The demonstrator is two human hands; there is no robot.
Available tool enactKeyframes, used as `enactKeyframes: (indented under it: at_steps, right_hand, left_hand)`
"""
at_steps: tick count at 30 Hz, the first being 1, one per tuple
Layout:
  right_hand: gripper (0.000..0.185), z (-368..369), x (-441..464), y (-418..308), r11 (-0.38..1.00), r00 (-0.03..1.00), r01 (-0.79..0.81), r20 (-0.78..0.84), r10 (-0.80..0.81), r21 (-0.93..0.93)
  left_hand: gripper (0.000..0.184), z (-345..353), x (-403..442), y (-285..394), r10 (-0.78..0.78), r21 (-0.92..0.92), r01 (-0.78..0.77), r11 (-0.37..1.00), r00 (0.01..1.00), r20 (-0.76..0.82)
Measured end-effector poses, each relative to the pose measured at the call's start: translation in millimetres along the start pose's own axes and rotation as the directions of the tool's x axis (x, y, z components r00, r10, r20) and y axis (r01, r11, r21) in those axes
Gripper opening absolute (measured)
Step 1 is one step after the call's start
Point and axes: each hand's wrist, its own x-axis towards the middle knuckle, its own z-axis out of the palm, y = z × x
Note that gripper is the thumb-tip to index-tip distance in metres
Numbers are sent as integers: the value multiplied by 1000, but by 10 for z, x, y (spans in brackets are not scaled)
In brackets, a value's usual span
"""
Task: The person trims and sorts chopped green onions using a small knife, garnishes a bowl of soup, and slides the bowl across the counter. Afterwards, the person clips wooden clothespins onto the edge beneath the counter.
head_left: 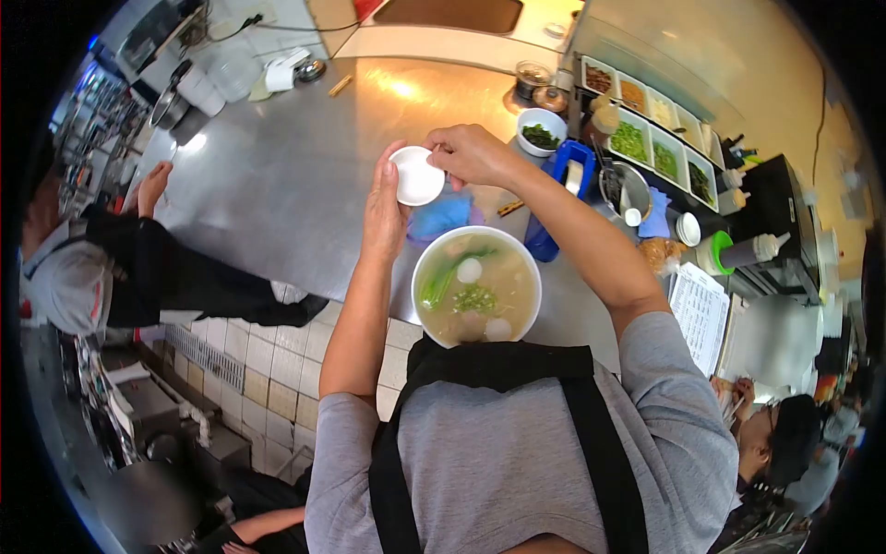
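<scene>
Small white dish (418, 175), round, one. Held above the worktop (295, 157), beyond the large soup bowl (415, 277) and a little to its left; plain white face turned up to the camera.

Left hand (384, 194): closed on the dish's left side, fingers extended upward along the rim, back of the hand facing outward. Forearm rises almost straight from the short grey sleeve, passing left of the soup bowl.

Right hand (471, 155): bent over at the knuckles, fingertips gathered at the dish's upper right rim. Forearm runs on a long diagonal, from the sleeve at lower right up and inward. The two hands sit close, one at either side of the dish.

Blue cloth (441, 218): crumpled, on the worktop, between the dish and the soup bowl.

Soup bowl: white rim, near worktop edge, just in front of the black apron (498, 360); pale broth, leafy greens, chopped green garnish, round white pieces.

Blue container (543, 235): with handle, under the right forearm's line.

White bowl (542, 117): dark greens inside, right of the right hand.
</scene>
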Motion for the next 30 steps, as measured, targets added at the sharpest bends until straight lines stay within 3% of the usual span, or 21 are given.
enactKeyframes:
  at_steps: [3,4,5,6,9,12,15,17,19,21,24,27,28,30]
  right_hand:
    - [24,-412,-148,158,956,998,6,-63,-26,-294]
    - [24,-630,-220,286,936,991,2,-121,-48,-352]
    - [23,-851,-313,401,911,982,-4,-175,-75,-412]
    - [23,-1101,-443,412,927,971,-92,-238,3,-364]
    - [22,-1765,-903,673,919,921,-244,-372,119,-311]
    - [21,-2082,-1508,653,897,823,-421,-473,315,-136]
    - [27,-2211,-2066,840,868,777,-483,-515,363,-117]
    - [29,-2156,-2390,866,799,661,-597,-612,435,-77]
    - [28,-2140,-2667,1009,716,631,-673,-652,422,-188]
    - [28,-2066,-2888,1143,672,626,-694,-679,384,-259]
    - [26,-1903,-3022,1123,588,508,-792,-711,487,-163]
    - [23,-1879,-3184,1417,392,429,-885,-767,477,-251]
    - [23,-1886,-3231,1597,273,376,-923,-789,486,-271]
    - [22,-1863,-3251,1809,195,307,-952,-782,542,-238]
  left_hand:
    - [64,-43,66,-31,-156,255,110,961,974,167]
    - [66,-131,97,-47,-224,555,70,829,950,215]
    - [69,-254,142,-67,-293,791,-8,612,926,237]
    - [71,-333,178,-110,-358,937,-110,332,904,233]
    - [77,-405,212,-343,-545,894,123,431,825,149]
    - [77,-426,355,-800,-403,966,-106,237,894,197]
    - [77,-322,717,-1033,-472,927,58,370,871,134]
    - [75,-258,979,-1252,-391,952,-39,302,906,161]
    - [75,84,1063,-1210,-441,945,-29,326,879,179]
    - [74,403,1054,-1018,-601,908,109,405,780,175]
    - [71,399,1037,-1066,-596,866,102,490,764,248]
    - [66,119,950,-1171,-258,918,-227,324,913,317]
    - [64,149,829,-1021,-280,898,-148,414,919,280]
    - [59,115,593,-716,-306,847,-38,530,923,232]
